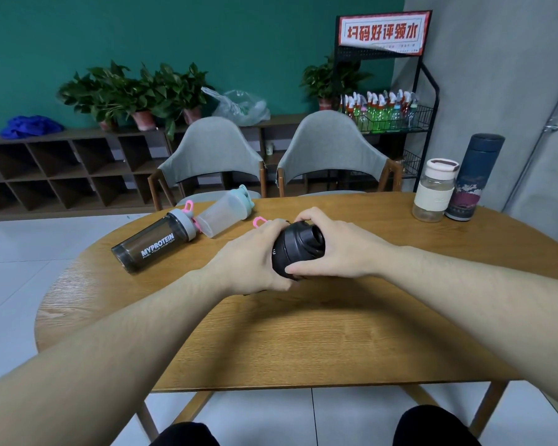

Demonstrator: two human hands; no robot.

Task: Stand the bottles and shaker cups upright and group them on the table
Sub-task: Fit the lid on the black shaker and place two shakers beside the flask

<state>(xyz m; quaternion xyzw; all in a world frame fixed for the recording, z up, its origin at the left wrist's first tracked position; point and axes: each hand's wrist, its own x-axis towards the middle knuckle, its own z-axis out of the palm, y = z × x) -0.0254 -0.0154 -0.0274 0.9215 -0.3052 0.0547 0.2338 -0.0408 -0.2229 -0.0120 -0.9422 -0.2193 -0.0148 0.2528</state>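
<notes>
A black shaker cup is held above the middle of the wooden table, its lid end facing me. My left hand grips its left side and my right hand wraps its right side. A dark smoky shaker marked MYPROTEIN lies on its side at the left. A frosted shaker with a mint lid lies on its side just behind it. A pink loop shows behind my left hand; what it belongs to is hidden. A clear bottle with a white sleeve and a dark blue flask stand upright at the far right.
Two grey chairs stand behind the table. A black wire rack of spray bottles is at the back right. A low wooden shelf with potted plants runs along the green wall. My knees show below the table's near edge.
</notes>
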